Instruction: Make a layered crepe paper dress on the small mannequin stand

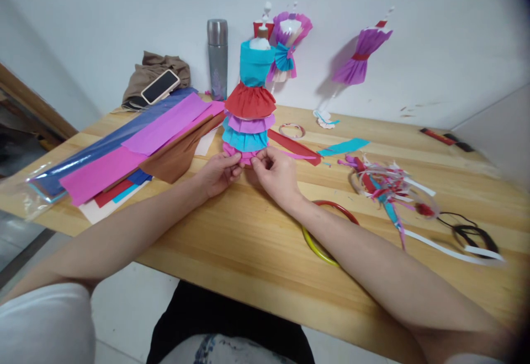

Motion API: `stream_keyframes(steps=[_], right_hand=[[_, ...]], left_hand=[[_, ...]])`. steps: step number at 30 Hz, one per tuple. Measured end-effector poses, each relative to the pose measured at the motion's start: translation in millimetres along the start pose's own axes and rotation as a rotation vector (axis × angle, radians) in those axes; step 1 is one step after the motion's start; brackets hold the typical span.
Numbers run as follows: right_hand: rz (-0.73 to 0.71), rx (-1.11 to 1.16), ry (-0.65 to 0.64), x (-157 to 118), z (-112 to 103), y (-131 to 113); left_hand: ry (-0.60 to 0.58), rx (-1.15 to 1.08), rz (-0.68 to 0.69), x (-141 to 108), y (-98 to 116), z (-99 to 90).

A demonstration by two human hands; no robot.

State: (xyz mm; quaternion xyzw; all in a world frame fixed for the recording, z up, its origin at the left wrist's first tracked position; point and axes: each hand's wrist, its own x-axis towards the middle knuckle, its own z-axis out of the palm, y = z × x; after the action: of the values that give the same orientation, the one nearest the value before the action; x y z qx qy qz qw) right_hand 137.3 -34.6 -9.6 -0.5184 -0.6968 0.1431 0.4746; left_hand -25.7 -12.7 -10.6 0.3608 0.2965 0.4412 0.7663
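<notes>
A small white dress form (pixel 260 42) stands upright near the middle of the table, wearing a tiered crepe paper dress (pixel 251 101). Its bodice is turquoise, with red, lilac, turquoise and pink ruffles below. At the bottom, a pink crepe paper strip (pixel 247 156) is pinched by both hands. My left hand (pixel 223 173) is closed on its left part, thumb and fingertips at the front. My right hand (pixel 276 172) pinches the same strip just to the right, and a loose pink end trails out behind that hand.
Crepe paper sheets (pixel 165 126) lie left, near a phone (pixel 160 86) on brown cloth. A grey flask (pixel 217 60) and dressed forms (pixel 359 57) stand by the wall. At right are paper scraps (pixel 383 179), a turquoise strip (pixel 344 147) and a red-yellow ring (pixel 317 248).
</notes>
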Motion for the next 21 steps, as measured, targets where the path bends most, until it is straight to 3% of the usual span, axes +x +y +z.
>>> stream_keyframes(steps=[8, 16, 21], right_hand=[[-0.008, -0.004, 0.007, -0.8, -1.8, -2.6], [-0.004, 0.012, 0.001, -2.4, -2.5, -6.1], [-0.003, 0.010, 0.002, -2.4, -3.2, -5.3]], left_hand=[[-0.088, 0.080, -0.005, -2.8, 0.2, 3.6], [-0.013, 0.153, 0.051, -2.4, -0.6, 9.2], [-0.034, 0.161, -0.007, -3.5, 1.1, 7.4]])
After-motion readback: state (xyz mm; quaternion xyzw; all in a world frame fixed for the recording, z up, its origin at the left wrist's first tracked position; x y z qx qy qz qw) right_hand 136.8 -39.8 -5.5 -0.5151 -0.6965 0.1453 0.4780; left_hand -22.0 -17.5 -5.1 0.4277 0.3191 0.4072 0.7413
